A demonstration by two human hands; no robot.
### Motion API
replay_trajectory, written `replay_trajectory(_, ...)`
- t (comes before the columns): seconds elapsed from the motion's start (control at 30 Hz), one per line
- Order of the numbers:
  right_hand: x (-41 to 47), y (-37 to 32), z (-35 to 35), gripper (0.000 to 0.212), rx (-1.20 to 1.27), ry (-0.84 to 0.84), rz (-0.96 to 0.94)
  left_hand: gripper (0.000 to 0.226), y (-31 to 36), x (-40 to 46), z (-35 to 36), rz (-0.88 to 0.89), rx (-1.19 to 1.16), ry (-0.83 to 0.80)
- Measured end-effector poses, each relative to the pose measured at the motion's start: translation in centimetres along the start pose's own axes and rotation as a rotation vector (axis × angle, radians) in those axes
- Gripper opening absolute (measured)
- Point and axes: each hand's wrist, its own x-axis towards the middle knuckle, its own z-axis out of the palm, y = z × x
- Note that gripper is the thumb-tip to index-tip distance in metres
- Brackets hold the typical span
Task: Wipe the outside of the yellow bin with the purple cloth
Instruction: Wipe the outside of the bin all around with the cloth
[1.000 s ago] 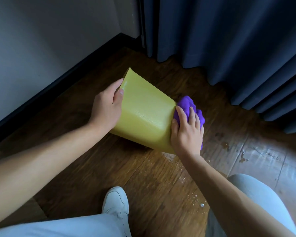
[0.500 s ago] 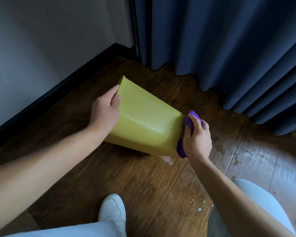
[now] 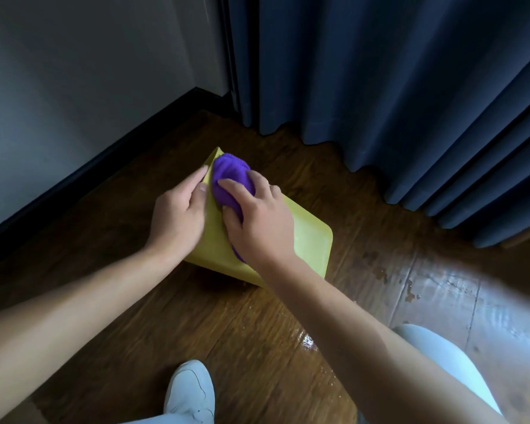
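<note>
Right hand [image 3: 257, 221] has the cloth [image 3: 230, 179] bunched under curled fingers, pressed on the bin [image 3: 311, 237]; left hand [image 3: 178, 215] grips its edge, just beside those fingers.

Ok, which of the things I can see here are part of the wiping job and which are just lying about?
Part of the job:
yellow bin, on its side on the floor
purple cloth, pressed on the bin
right hand, holding the cloth
left hand, steadying the bin

Just there:
blue curtain
white shoe
wet patches on the wooden floor
</note>
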Motion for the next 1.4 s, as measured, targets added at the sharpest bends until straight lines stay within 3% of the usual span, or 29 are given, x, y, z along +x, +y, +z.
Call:
replay_trajectory(0.3, -3.5, 4.2, 2.6, 0.054, -0.020, 0.013, 0.124, 0.045, -0.8, 0.2, -0.4, 0.039, 0.089, -0.001)
replay_trajectory(0.53, -4.6, 9.7, 1.4, 0.049, -0.025, -0.043, 0.468, 0.046, 0.0, 0.1, 0.2, 0.028, 0.054, -0.026)
replay_trajectory(0.9, -7.6, 14.7, -0.2, 0.044, 0.055, -0.057, 0.802, 0.046, 1.0, -0.3, 0.5, 0.010, -0.016, -0.081)
replay_trajectory(1.0, -6.8, 14.0, -1.1, 0.043, 0.028, 0.033, 0.720, 0.048, 1.0, -0.3, 0.4, 0.010, -0.002, -0.080)
replay_trajectory(1.13, -4.3, 10.9, -2.3, 0.045, 0.054, 0.104, 0.430, 0.050, 0.7, -0.3, 0.4, -0.010, -0.001, -0.071)
replay_trajectory(1.3, -1.3, 3.8, -3.5, 0.043, 0.145, 0.040, 0.035, 0.047, 1.0, -0.2, 0.6, -0.016, -0.045, -0.039)
replay_trajectory(1.4, -0.7, 0.5, -2.5, 0.043, 0.091, -0.026, -0.097, 0.040, 1.0, 0.0, 0.7, 0.005, -0.085, -0.013)
